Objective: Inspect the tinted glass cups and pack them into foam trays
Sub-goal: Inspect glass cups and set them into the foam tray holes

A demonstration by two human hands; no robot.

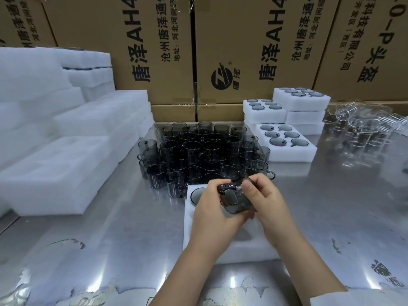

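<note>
Holding one tinted cup (236, 203) between them, the left hand (212, 215) and the right hand (265, 206) meet above a foam tray (242, 250) that lies on the counter (110, 239) near the middle of its near edge. The left hand's grip wraps the cup from below and from the left, with the fingers curled round its wall. The right hand's grip pinches it from the right, with the thumb on top by the dark rim. The cup is tilted and lifted clear of the tray; which end faces the person cannot be told. In the tray's far left pocket sits a packed cup (198, 194), showing as a grey disc. The arms hide the other pockets.

Just beyond the tray, a crowd of loose cups (205, 153) stands upright and tightly bunched in the middle of the counter, reaching toward its far edge. Along the left edge, empty foam trays (55, 162) are piled in uneven white stacks. Just to the right of the crowd lies a full tray (291, 156) with six cups sunk in its pockets. Behind it, by the far edge, stand stacked trays (302, 117), the top ones also filled. Clear glassware (362, 127) is heaped toward the far right corner. Cardboard boxes (154, 51) printed with black characters form a wall behind the far edge.
</note>
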